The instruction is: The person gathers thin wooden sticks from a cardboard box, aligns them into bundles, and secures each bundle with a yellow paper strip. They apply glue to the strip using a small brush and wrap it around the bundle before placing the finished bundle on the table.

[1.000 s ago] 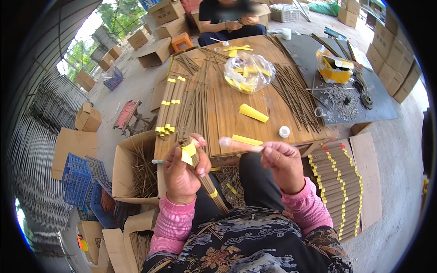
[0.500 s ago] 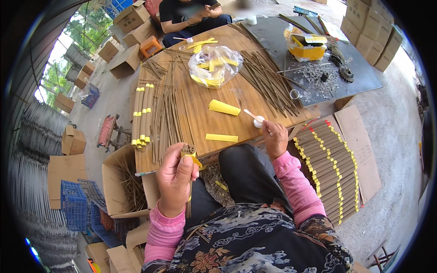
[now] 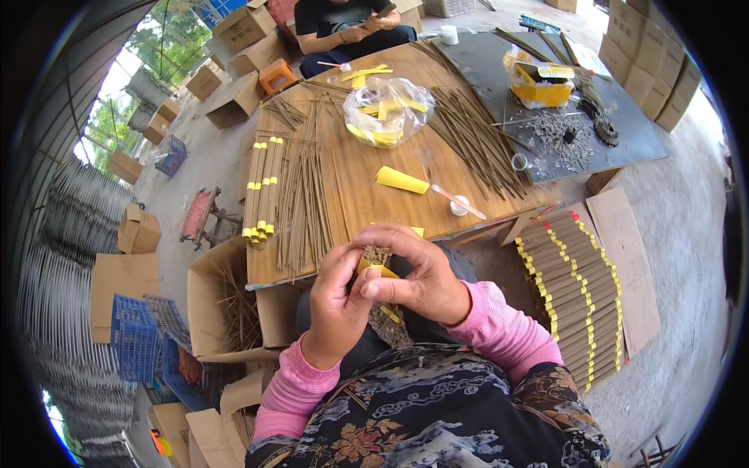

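Observation:
A bundle of thin brown sticks (image 3: 378,255) is held end-up between my two hands, with a yellow paper strip (image 3: 376,269) round its upper part. My left hand (image 3: 335,300) grips the bundle from the left. From the right, my right hand (image 3: 421,273) curls over it, thumb and fingers pressing at the strip. Just beyond, a flat wooden spatula (image 3: 446,195) rests across a small white pot (image 3: 459,207) near the table's edge. Folded yellow paper (image 3: 401,180) lies beside it. Behind my right fingers, another yellow strip (image 3: 419,231) shows only a corner.
On the wooden table (image 3: 351,187) are yellow-banded bundles (image 3: 264,187), loose brown sticks (image 3: 300,203) and a clear bag (image 3: 388,117) of yellow strips. Banded bundles (image 3: 573,296) are piled at right. A cardboard box (image 3: 211,312) of sticks stands left. Another person (image 3: 355,35) sits opposite.
My right hand has let go of the spatula, now lying across the pot, and come left to the bundle. My left hand has moved right with the bundle. The whole view has shifted slightly.

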`<act>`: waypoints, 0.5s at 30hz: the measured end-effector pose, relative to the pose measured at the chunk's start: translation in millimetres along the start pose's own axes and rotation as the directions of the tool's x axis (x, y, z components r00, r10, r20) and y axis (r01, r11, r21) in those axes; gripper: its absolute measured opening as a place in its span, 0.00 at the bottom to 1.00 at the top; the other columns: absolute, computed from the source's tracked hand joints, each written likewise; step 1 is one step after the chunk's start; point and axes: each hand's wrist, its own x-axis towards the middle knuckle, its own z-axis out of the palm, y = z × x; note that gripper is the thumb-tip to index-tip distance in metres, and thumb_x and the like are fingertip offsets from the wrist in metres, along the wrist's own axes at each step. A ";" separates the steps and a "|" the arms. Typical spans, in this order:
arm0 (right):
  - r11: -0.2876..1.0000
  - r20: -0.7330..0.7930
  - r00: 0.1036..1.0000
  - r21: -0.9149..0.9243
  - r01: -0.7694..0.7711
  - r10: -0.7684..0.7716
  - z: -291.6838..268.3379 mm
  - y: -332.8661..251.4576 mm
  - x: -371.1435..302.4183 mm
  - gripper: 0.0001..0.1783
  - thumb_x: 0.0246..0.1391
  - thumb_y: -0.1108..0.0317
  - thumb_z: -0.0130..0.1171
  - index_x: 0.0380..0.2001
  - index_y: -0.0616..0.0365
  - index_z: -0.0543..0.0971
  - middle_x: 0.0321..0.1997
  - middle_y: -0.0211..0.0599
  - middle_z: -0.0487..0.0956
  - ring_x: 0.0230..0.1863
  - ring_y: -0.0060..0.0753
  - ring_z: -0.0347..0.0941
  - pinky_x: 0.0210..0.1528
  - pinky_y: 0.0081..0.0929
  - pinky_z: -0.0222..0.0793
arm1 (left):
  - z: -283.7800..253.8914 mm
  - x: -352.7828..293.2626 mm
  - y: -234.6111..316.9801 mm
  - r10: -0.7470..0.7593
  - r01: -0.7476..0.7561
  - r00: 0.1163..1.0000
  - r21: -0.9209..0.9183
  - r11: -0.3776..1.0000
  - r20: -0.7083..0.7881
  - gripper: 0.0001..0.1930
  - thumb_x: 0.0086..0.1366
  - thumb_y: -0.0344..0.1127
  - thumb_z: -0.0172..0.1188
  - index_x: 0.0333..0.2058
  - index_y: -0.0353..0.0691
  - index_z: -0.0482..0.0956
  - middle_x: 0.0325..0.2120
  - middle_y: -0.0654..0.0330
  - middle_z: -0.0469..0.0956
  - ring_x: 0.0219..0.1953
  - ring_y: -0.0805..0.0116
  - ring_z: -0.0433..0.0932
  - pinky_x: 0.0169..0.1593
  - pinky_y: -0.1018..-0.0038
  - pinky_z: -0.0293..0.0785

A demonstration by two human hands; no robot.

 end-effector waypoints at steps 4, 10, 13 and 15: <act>0.949 0.016 0.999 0.310 -0.051 0.049 12.3 -7.3 -1.2 0.25 0.42 0.61 0.64 0.44 0.61 0.74 0.46 0.43 0.71 0.50 0.36 0.66 0.51 0.29 0.61 | -11.2 -8.3 14.9 -0.161 0.198 0.979 -0.395 0.897 0.124 0.18 0.62 0.34 0.53 0.46 0.27 0.67 0.36 0.60 0.69 0.25 0.79 0.68 0.28 0.83 0.66; 0.965 0.084 0.996 0.261 0.017 -0.040 13.6 -11.9 -1.0 0.24 0.42 0.61 0.64 0.43 0.62 0.75 0.47 0.42 0.70 0.48 0.34 0.66 0.48 0.27 0.63 | -17.8 -13.4 23.8 -0.167 0.270 0.962 -0.676 0.686 0.215 0.18 0.63 0.37 0.50 0.45 0.28 0.67 0.28 0.62 0.70 0.21 0.80 0.66 0.23 0.86 0.62; 0.976 0.133 0.983 0.191 0.104 -0.131 10.2 -10.3 1.0 0.23 0.42 0.61 0.64 0.42 0.62 0.75 0.44 0.41 0.71 0.46 0.35 0.67 0.47 0.28 0.64 | -22.3 -12.9 25.1 -0.143 0.323 0.943 -0.724 0.609 0.301 0.20 0.64 0.41 0.49 0.44 0.27 0.68 0.26 0.62 0.71 0.20 0.79 0.67 0.22 0.86 0.62; 0.967 0.156 0.964 0.171 0.188 -0.215 9.8 -6.6 4.7 0.23 0.41 0.61 0.64 0.41 0.62 0.76 0.43 0.40 0.72 0.45 0.35 0.67 0.45 0.28 0.63 | -26.2 -13.1 24.9 -0.137 0.367 0.925 -0.743 0.560 0.353 0.21 0.63 0.43 0.49 0.43 0.26 0.69 0.24 0.61 0.72 0.19 0.78 0.67 0.21 0.85 0.62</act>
